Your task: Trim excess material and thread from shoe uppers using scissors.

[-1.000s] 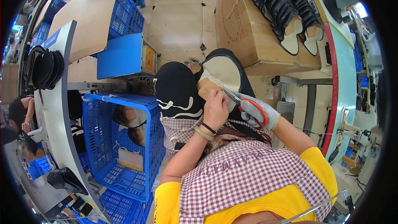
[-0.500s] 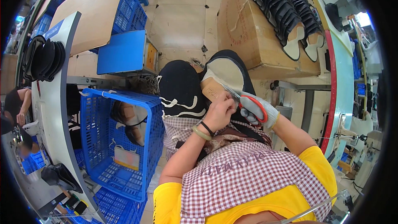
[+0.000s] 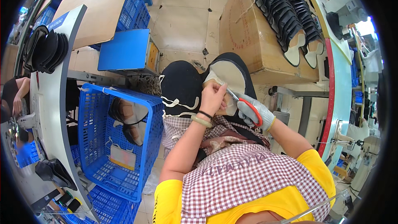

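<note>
Tiled workshop floor (image 3: 182, 25), seen from above, with the blue crate (image 3: 120, 141) as landmark. Left of the crate, a curved grey bench (image 3: 52, 112) carries stacked black shoe uppers (image 3: 45, 49). Inside the crate lie a few shoe parts (image 3: 126, 114). Just right of the crate, on the lap, the bare left hand (image 3: 213, 97) pinches the beige insole edge of a black shoe upper (image 3: 226, 74), fingers closed on it. Further right, the gloved right hand (image 3: 257, 114) is closed round red-handled scissors (image 3: 244, 103), whose blades touch the upper. Well right of the crate, a cardboard box (image 3: 248, 33) bears a row of black uppers (image 3: 282, 12).
</note>
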{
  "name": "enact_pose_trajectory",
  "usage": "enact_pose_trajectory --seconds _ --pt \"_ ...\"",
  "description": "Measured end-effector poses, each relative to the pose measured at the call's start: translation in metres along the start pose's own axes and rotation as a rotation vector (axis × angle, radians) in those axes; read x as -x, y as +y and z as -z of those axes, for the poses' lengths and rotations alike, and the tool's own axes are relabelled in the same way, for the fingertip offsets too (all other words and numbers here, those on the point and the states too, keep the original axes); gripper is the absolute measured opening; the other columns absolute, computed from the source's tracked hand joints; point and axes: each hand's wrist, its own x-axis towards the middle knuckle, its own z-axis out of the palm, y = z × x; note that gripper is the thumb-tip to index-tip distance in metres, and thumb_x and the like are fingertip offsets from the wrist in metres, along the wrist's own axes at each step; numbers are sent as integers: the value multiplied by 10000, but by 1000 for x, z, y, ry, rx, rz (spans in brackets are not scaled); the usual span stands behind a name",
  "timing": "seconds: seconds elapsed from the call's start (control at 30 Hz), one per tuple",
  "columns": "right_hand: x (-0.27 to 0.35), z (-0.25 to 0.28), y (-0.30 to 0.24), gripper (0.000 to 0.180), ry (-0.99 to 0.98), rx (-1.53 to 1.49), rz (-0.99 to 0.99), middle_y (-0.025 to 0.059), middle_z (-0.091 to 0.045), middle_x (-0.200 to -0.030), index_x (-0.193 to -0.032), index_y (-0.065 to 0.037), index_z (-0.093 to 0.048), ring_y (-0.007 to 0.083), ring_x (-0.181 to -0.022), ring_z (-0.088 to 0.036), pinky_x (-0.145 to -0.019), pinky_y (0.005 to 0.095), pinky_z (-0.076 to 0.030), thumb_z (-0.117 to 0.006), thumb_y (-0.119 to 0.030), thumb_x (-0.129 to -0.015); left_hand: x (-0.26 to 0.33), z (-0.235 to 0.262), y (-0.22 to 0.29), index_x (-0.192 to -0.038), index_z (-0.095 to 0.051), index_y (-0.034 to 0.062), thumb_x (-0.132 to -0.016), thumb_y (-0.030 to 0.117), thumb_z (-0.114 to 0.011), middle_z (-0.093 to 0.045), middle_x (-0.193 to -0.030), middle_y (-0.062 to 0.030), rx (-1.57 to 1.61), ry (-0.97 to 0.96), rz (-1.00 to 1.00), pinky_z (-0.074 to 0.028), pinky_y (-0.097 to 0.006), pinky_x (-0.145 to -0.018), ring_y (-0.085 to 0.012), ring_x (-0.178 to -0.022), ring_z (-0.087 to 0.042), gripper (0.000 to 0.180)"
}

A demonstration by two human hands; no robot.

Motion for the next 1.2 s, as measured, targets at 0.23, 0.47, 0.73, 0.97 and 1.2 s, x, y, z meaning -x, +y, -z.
enact_pose_trajectory --seconds 0.23,0.47,0.73,0.97,1.2 --pt "9 1 -9 366 5 -101 -73 -14 -501 -674 -1212 -141 -502 59 -451 -425 -390 209 -354 -513 -380 -934 -20 9 2 -768 -547 -25 -924 174 -531 -548 -572 -68 -9 -150 82 -410 -251 -324 -147 -381 -538 254" --pt "8 7 -22 308 18 -83 -130 2 -507 -674 -1053 -120 -516 74 -434 -421 -375 227 -352 -511 -402 -931 -25 9 -11 -769 -549 12 -918 160 -522 -542 -555 -52 141 -188 64 -372 -235 -325 -129 -365 -497 212" --pt "2 18 -32 322 -4 -225 -193 5 -546 -666 -954 -114 -520 66 -428 -433 -369 213 -349 -532 -434 -926 -23 8 -13 -767 -544 50 -898 117 -498 -532 -530 -43 223 -190 47 -352 -227 -321 -122 -352 -478 154" --pt "0 15 -53 371 42 -123 -289 4 -551 -692 -1109 -138 -551 57 -438 -436 -368 196 -328 -590 -438 -893 -22 6 -17 -744 -547 56 -895 116 -502 -542 -536 -39 251 -225 73 -348 -219 -325 -110 -354 -473 168" --pt "-8 7 -47 329 49 -17 -191 -13 -517 -696 -1056 -137 -544 47 -460 -423 -385 188 -319 -578 -426 -901 -25 9 -16 -744 -557 55 -897 129 -512 -532 -519 -16 190 -290 49 -344 -209 -335 -94 -359 -471 176"
